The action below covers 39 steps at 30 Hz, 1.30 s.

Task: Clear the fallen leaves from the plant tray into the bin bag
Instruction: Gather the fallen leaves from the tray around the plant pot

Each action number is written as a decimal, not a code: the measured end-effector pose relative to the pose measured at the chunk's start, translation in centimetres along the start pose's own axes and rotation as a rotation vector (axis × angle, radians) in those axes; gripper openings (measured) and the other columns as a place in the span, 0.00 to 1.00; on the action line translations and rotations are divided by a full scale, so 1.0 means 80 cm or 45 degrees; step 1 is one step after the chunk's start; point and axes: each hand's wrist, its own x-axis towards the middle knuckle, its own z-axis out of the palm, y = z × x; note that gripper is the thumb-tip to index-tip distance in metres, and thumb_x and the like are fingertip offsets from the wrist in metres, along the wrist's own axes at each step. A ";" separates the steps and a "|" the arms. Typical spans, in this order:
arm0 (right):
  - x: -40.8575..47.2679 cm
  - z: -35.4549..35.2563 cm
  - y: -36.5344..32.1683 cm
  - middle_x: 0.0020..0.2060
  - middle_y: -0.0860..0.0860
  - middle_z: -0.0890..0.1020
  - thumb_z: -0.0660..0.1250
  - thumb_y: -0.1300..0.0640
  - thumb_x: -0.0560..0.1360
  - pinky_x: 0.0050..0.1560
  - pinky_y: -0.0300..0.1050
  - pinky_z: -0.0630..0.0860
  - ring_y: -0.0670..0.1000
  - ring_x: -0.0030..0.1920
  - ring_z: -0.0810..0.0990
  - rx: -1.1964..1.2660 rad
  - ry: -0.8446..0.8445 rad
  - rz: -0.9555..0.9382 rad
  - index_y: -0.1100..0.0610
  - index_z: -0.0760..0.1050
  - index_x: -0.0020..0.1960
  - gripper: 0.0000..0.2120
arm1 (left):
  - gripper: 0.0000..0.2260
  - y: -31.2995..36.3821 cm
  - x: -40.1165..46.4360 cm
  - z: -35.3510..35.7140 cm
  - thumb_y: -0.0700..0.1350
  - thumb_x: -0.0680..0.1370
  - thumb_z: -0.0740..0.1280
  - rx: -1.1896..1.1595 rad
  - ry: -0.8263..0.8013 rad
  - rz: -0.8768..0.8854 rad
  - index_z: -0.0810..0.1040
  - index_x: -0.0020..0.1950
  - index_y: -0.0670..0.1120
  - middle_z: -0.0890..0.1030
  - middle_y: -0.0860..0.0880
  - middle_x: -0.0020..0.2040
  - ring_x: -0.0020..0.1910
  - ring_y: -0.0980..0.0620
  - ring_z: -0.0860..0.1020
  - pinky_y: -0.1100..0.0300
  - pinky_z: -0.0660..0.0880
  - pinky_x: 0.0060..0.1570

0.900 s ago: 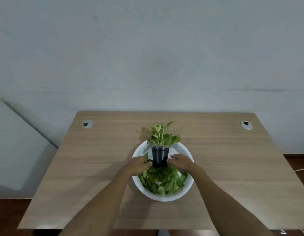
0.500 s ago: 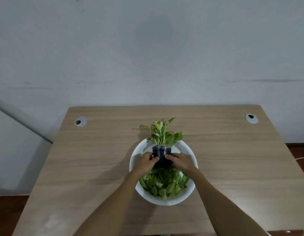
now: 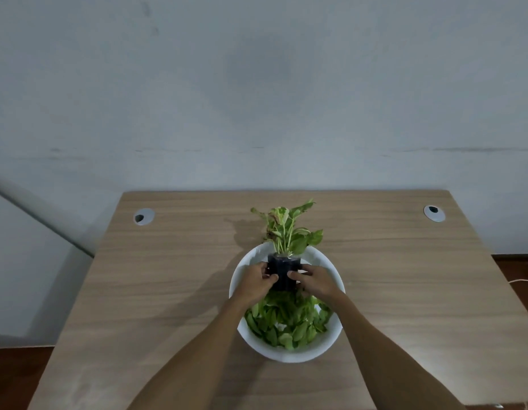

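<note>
Black pot (image 3: 283, 269) sitting centre frame in the white tray (image 3: 330, 347); left hand (image 3: 254, 284) and right hand (image 3: 314, 282) gripping it, loose green leaves (image 3: 286, 324) lying below on the wooden counter (image 3: 168, 291).

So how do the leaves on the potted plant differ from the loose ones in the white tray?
The plant leaves stand up on stems and are pale, mottled green; the loose leaves lie flat in a heap and are plain green. The first rise from the black pot; the second cover the near half of the tray.
</note>
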 end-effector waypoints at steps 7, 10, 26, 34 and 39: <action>-0.007 -0.006 -0.015 0.50 0.52 0.85 0.71 0.52 0.75 0.42 0.44 0.78 0.53 0.51 0.84 -0.074 0.060 -0.228 0.49 0.74 0.67 0.21 | 0.15 0.011 0.012 -0.011 0.41 0.77 0.67 0.094 0.125 0.128 0.75 0.64 0.43 0.82 0.48 0.57 0.50 0.52 0.82 0.65 0.76 0.44; -0.007 -0.001 -0.004 0.54 0.49 0.84 0.72 0.53 0.75 0.41 0.35 0.76 0.46 0.53 0.82 -0.107 0.080 -0.311 0.47 0.73 0.69 0.23 | 0.14 0.002 0.018 -0.008 0.39 0.78 0.66 0.113 0.143 0.134 0.76 0.64 0.42 0.81 0.48 0.58 0.51 0.52 0.80 0.64 0.76 0.48; 0.008 0.012 0.044 0.48 0.42 0.85 0.75 0.54 0.71 0.55 0.50 0.79 0.48 0.54 0.82 -0.088 0.329 -0.351 0.46 0.79 0.53 0.12 | 0.14 -0.044 0.030 0.029 0.41 0.78 0.66 0.066 0.254 0.161 0.75 0.64 0.48 0.83 0.52 0.55 0.55 0.54 0.80 0.51 0.78 0.58; -0.009 0.019 0.037 0.44 0.45 0.83 0.74 0.58 0.73 0.48 0.39 0.73 0.43 0.45 0.79 -0.046 0.357 -0.352 0.50 0.78 0.51 0.08 | 0.13 -0.038 0.019 0.032 0.41 0.78 0.66 0.021 0.275 0.181 0.76 0.63 0.47 0.83 0.49 0.56 0.57 0.51 0.80 0.55 0.75 0.60; -0.001 0.030 0.053 0.48 0.48 0.86 0.74 0.54 0.73 0.51 0.49 0.77 0.51 0.52 0.83 0.016 0.426 -0.271 0.55 0.82 0.52 0.10 | 0.15 -0.045 0.014 0.037 0.44 0.77 0.68 0.001 0.296 0.159 0.74 0.64 0.50 0.84 0.51 0.53 0.53 0.54 0.81 0.55 0.78 0.56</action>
